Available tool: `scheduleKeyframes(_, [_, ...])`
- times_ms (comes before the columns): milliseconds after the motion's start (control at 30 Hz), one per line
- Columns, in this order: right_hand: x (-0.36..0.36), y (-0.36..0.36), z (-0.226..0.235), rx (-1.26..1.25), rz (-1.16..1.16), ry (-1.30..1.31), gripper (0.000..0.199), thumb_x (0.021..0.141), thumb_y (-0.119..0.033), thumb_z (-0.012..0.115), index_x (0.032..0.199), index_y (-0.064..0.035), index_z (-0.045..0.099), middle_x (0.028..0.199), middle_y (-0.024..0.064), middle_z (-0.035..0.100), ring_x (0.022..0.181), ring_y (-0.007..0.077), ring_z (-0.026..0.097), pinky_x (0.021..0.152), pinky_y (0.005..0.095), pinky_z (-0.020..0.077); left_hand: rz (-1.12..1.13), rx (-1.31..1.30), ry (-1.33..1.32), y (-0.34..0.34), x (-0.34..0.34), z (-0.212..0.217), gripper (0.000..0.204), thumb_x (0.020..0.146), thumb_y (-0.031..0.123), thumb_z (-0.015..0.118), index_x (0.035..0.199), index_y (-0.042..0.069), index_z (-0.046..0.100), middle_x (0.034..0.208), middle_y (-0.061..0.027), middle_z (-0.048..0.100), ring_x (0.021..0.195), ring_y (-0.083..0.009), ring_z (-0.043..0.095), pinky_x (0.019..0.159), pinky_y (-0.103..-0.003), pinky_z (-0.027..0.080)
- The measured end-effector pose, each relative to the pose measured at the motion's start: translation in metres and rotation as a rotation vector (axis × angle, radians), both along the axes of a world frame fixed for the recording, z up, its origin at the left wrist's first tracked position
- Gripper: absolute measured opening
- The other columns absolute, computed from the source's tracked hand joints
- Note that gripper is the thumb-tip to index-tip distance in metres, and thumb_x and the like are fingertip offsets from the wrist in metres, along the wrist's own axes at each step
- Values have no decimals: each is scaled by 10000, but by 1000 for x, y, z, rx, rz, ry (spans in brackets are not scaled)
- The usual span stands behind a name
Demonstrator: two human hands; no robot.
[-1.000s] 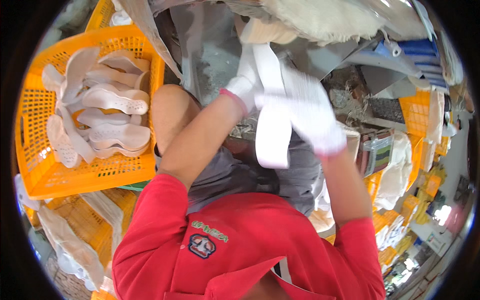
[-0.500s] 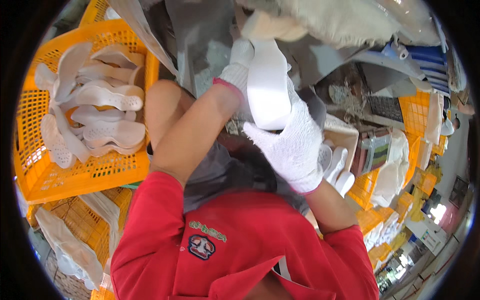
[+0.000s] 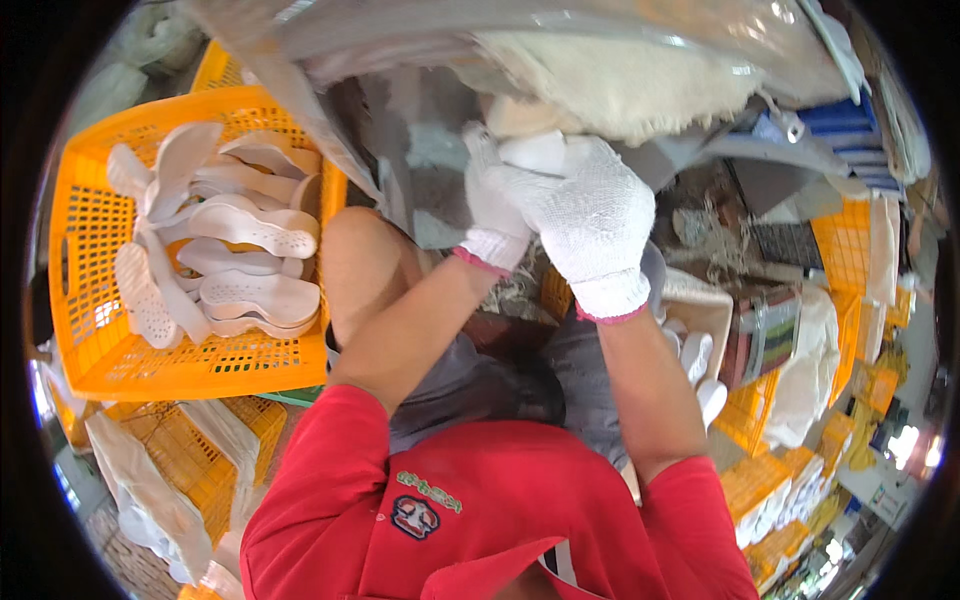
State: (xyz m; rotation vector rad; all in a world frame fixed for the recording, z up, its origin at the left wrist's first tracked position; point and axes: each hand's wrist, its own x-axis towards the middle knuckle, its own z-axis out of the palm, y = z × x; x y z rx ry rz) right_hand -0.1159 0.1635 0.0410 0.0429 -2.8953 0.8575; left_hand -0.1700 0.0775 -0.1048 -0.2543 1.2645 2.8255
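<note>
Both hands wear white knit gloves with pink cuffs and are close together in front of me. My left hand [image 3: 497, 205] is closed on the left side of a white shoe sole [image 3: 535, 152]. My right hand [image 3: 595, 215] wraps over it from the right, hiding most of the sole. Its far end lies right by a fluffy cream buffing wheel [image 3: 640, 90] under a grey machine hood [image 3: 400, 38]; whether they touch I cannot tell. On my left, an orange plastic basket [image 3: 150, 378] holds several similar white soles [image 3: 255, 225], some with small holes.
By my right knee, a pale bin [image 3: 700, 298] contains more white soles. Beside it are a dark red and green box [image 3: 765, 335] and orange crates [image 3: 745, 410] with white cloth. Another orange crate [image 3: 190, 450] sits below the left basket. Loose fibres [image 3: 725, 235] lie beneath the machine.
The sole, upright and largely visible before, has tipped so that only its end shows. My right hand has moved up and over it, closer to the left hand. The view has shifted slightly.
</note>
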Motion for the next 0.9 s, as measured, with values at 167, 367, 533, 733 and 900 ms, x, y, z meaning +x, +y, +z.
scheduleKeyframes(167, [1,2,2,-278,77,-97,555,786,-366,849,1289,-150,760,1066,129,789,946,328,761,892,406,583,-92,678,-434,3,4,8,567,1142,500,360,1371,33,586,1248,-160,704,1185,-319,680,1041,-436,534])
scheduleKeyframes(367, [10,11,19,-578,176,-342,595,774,-276,867,1270,2,690,1081,145,781,969,215,760,867,339,594,-496,919,-6,-19,6,10,524,1122,462,313,1301,88,634,1217,-158,710,1113,-343,694,1011,-467,552])
scheduleKeyframes(533, [44,0,-1,-708,228,-303,830,825,-158,808,1565,-35,454,1552,159,507,1444,264,474,1198,389,367,-439,-1002,237,10,-26,-12,380,1061,316,451,1311,82,616,1237,-164,688,1095,-290,659,919,-416,537])
scheduleKeyframes(733, [24,24,9,-279,418,-349,399,914,-170,714,1248,30,631,1195,225,681,1058,376,693,904,451,567,5,-1256,209,-20,-3,2,489,1067,385,551,1383,21,626,1326,-174,703,1217,-288,663,1097,-383,494])
scheduleKeyframes(900, [107,70,6,-408,-73,-345,747,938,-266,761,1564,18,470,1438,223,643,1282,325,654,1102,405,505,-153,545,-345,9,27,20,492,1101,439,523,1352,37,656,1332,-119,717,1220,-263,671,1093,-386,522])
